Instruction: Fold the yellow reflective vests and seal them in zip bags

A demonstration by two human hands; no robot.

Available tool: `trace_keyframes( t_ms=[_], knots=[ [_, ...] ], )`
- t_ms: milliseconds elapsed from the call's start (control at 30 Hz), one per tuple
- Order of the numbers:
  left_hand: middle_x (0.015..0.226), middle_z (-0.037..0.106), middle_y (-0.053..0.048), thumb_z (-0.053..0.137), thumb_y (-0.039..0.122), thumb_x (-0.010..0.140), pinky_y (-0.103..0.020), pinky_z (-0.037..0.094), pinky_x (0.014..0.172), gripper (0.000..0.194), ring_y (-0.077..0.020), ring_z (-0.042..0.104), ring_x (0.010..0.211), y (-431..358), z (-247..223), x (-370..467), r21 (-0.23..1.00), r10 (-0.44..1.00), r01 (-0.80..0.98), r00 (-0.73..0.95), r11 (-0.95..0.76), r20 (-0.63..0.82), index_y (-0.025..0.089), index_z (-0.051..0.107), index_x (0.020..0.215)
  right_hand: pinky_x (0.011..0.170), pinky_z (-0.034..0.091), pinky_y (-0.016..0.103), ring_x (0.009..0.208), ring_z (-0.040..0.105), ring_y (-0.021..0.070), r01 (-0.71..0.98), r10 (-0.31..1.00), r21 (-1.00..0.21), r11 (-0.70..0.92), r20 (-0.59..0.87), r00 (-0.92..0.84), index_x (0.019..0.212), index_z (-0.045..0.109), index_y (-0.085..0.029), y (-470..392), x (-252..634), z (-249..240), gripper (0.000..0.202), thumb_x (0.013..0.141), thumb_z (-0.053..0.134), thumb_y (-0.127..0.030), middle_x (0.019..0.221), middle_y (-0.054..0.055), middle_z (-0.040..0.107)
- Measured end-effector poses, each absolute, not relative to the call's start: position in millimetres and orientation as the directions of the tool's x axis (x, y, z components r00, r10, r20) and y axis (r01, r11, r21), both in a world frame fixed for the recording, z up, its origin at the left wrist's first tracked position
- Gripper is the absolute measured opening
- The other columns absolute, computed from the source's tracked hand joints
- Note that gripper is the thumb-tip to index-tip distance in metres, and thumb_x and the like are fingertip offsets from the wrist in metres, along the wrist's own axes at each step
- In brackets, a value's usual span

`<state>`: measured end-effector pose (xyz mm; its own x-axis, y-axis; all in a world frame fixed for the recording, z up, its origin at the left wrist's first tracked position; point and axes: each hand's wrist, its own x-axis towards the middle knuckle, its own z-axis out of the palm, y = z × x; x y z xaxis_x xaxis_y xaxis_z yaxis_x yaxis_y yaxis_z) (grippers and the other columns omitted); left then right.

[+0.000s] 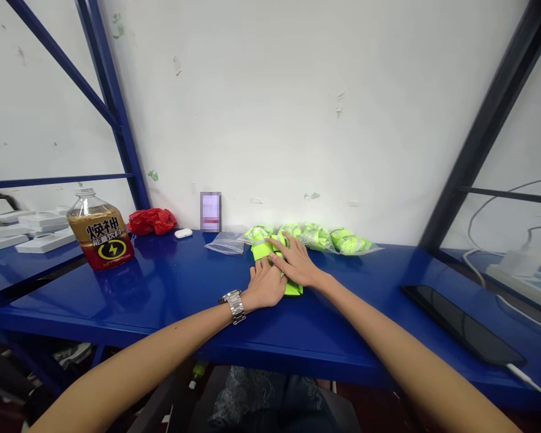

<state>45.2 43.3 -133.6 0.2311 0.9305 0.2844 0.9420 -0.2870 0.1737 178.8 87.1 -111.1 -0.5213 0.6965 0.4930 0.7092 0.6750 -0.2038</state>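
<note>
A neon yellow-green cloth [262,249] with silvery strips lies folded on the blue table [175,300], under both hands. My left hand [267,284], with a metal watch at the wrist, presses on its near left part; the fingers are bent and their tips are partly hidden. My right hand [296,261] rests on the cloth from the right with its fingers spread, touching its top. Just behind the hands, several clear bags with similar yellow-green cloth [349,242] lie in a row. A flat clear plastic bag [226,242] is to the left of them.
A large drink bottle [101,231] stands at the left, near a red plastic bag [152,221] and a white case [183,233]. A phone [211,211] leans against the wall. At the right lies a dark tablet [462,322] with a white cable.
</note>
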Motion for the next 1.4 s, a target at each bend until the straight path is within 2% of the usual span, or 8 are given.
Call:
trace_keyframes(
  t_ms=[100,233,633,800,900,1067,1233,1400],
  knots=[
    [0.113,0.048,-0.016,0.028,0.037,0.091,-0.049,0.04,0.086,0.042,-0.0316,0.048,0.102,44.9,-135.6,43.5,0.135,0.94,0.954,0.227,-0.268,0.256,0.016,0.048,0.121,0.107,0.026,0.053,0.137,0.026,0.0315,0.69,0.524,-0.006,0.724,0.654,-0.545,0.142,0.039,-0.018,71.2,190.9,-113.3,0.051,0.097,0.033,-0.041,0.146,0.018,0.033],
    [0.119,0.045,-0.016,0.034,0.036,0.089,-0.048,0.04,0.086,0.048,-0.0311,0.046,0.102,45.4,-136.5,41.9,0.089,0.928,0.946,0.284,-0.313,0.243,0.017,0.04,0.132,0.112,0.025,0.047,0.139,0.027,0.0272,0.48,0.327,0.18,0.859,0.528,-0.784,0.139,0.042,-0.012,53.2,204.3,-115.7,0.048,0.097,0.035,-0.034,0.148,0.017,0.035],
    [0.101,0.05,-0.013,0.033,0.047,0.091,-0.049,0.04,0.084,0.044,-0.0308,0.045,0.098,48.0,-135.5,29.1,0.197,0.9,0.885,0.381,-0.421,0.213,0.021,0.055,0.12,0.115,0.022,0.043,0.143,0.017,0.0256,0.407,0.459,-0.236,0.882,0.235,-0.857,0.151,0.017,-0.019,54.0,215.5,-115.6,0.079,0.084,0.057,-0.032,0.157,0.01,0.014],
    [0.096,0.051,-0.01,0.034,0.052,0.091,-0.047,0.041,0.085,0.044,-0.0282,0.046,0.096,45.6,-130.2,19.3,0.227,0.862,0.833,0.473,-0.505,0.181,0.02,0.06,0.105,0.115,0.024,0.041,0.144,0.016,0.0238,0.385,0.437,-0.247,0.889,0.21,-0.875,0.151,0.013,-0.018,56.4,217.9,-122.8,0.074,0.09,0.051,-0.034,0.157,0.011,0.011],
    [0.101,0.051,-0.01,0.032,0.056,0.093,-0.043,0.042,0.09,0.049,-0.0248,0.047,0.098,36.6,-123.4,4.7,0.257,0.793,0.751,0.586,-0.609,0.166,0.019,0.056,0.114,0.113,0.028,0.041,0.144,0.015,0.0234,0.393,0.43,-0.203,0.897,0.198,-0.881,0.151,0.012,-0.015,55.7,218.6,-126.3,0.068,0.094,0.043,-0.033,0.157,0.013,0.011],
    [0.116,0.052,-0.01,0.036,0.045,0.097,-0.034,0.042,0.095,0.043,-0.021,0.051,0.105,31.4,-123.3,-17.9,0.218,0.66,0.623,0.705,-0.752,0.262,0.02,0.043,0.131,0.107,0.038,0.043,0.14,0.029,0.0269,0.43,0.455,-0.152,0.89,0.249,-0.855,0.151,0.016,-0.014,54.3,216.8,-128.7,0.062,0.096,0.038,-0.032,0.154,0.017,0.022],
    [0.098,0.06,-0.009,0.03,0.035,0.099,-0.033,0.044,0.084,0.032,-0.0211,0.056,0.092,43.1,-124.8,-11.4,0.108,0.649,0.656,0.685,-0.747,0.332,0.016,0.056,0.103,0.093,0.046,0.041,0.112,0.058,0.0269,0.466,0.504,-0.192,0.864,0.351,-0.789,0.145,0.032,-0.016,52.5,217.0,-125.7,0.051,0.097,0.034,-0.034,0.134,0.017,0.053],
    [0.086,0.063,-0.007,0.035,0.035,0.097,-0.03,0.041,0.073,0.028,-0.0207,0.059,0.08,44.0,-114.2,1.1,0.162,0.708,0.696,0.642,-0.699,0.294,0.017,0.057,0.093,0.072,0.043,0.028,0.073,0.057,0.0172,0.437,0.565,-0.364,0.823,0.441,-0.697,0.11,0.062,-0.018,51.6,219.5,-121.1,0.036,0.097,0.034,-0.037,0.089,0.007,0.067]
  ],
)
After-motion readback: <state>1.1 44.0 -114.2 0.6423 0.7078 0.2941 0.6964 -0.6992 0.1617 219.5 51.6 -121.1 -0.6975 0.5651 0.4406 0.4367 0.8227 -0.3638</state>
